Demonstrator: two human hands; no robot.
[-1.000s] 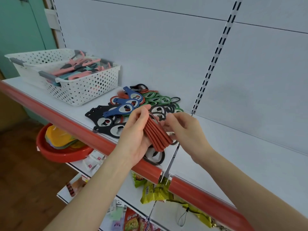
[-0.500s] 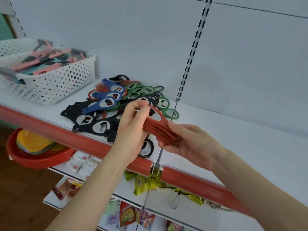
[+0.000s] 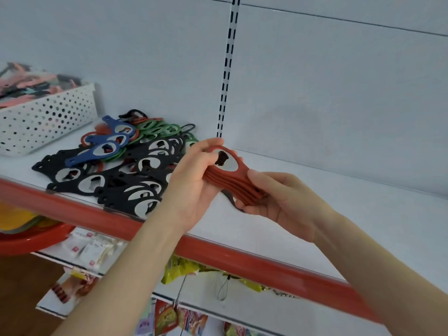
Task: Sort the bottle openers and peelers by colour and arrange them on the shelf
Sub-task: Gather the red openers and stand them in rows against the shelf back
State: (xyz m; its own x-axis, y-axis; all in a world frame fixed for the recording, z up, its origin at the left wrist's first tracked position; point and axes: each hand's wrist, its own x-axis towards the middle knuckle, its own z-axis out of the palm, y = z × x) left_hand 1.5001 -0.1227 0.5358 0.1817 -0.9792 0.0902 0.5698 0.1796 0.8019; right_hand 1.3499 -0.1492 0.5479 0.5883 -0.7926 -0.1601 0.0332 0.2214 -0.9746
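A stack of red bottle openers lies nearly flat between both hands, just above the white shelf. My left hand grips its round head end, and my right hand cups its handle end from below. To the left, a mixed pile rests on the shelf: black openers in front, blue openers on top, green openers behind. A white perforated basket at far left holds pink, teal and black peelers.
The shelf has a red front edge and a slotted upright on the back wall. Bare white shelf stretches to the right of my hands. Below hang snack packets, and a red bowl sits at lower left.
The red stack turned from standing on edge to lying nearly flat. My right hand slid under its handle end. The view shifted right, so the pile and basket sit further left.
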